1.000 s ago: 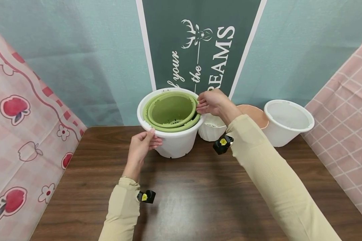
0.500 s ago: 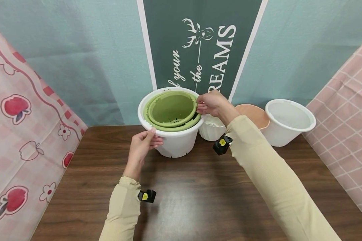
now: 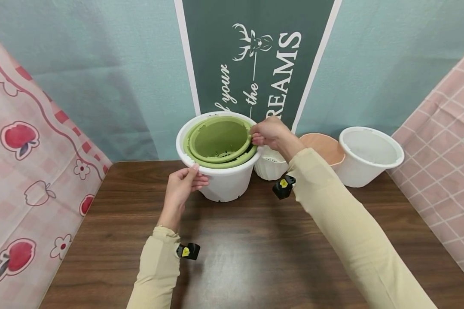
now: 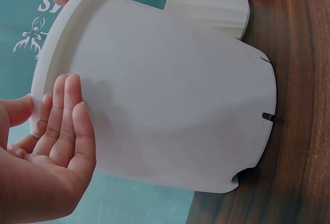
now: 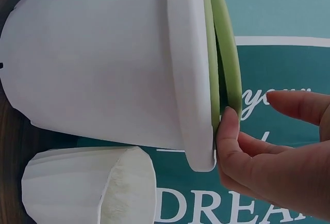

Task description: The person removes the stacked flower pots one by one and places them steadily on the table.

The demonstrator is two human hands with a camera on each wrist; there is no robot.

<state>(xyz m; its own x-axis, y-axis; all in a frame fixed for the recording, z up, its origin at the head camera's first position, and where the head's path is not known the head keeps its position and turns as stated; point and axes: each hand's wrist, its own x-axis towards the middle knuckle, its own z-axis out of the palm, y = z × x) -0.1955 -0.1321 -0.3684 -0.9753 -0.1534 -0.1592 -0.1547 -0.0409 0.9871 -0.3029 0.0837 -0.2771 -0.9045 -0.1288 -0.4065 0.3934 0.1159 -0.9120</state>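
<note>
Inner green pot (image 3: 219, 139) nested in outer green pot (image 3: 232, 164) inside white pot (image 3: 228, 186), far centre. Right hand (image 3: 270, 132) hooks its rim; left hand (image 3: 181, 182) pinches white pot's rim. One-sided pull could wedge it.

Head view: right hand (image 3: 272, 132) conceals the inner green pot (image 3: 220, 139) at 3 o'clock; right sleeve (image 3: 344, 214) covers the orange pot (image 3: 322, 146) at 7 o'clock. Right wrist view: fluted white pot (image 5: 67, 185) cropped at 6 o'clock.

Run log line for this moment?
left hand: on white pot rim | right hand: at inner green pot rim | outer green pot: inside white pot
</note>
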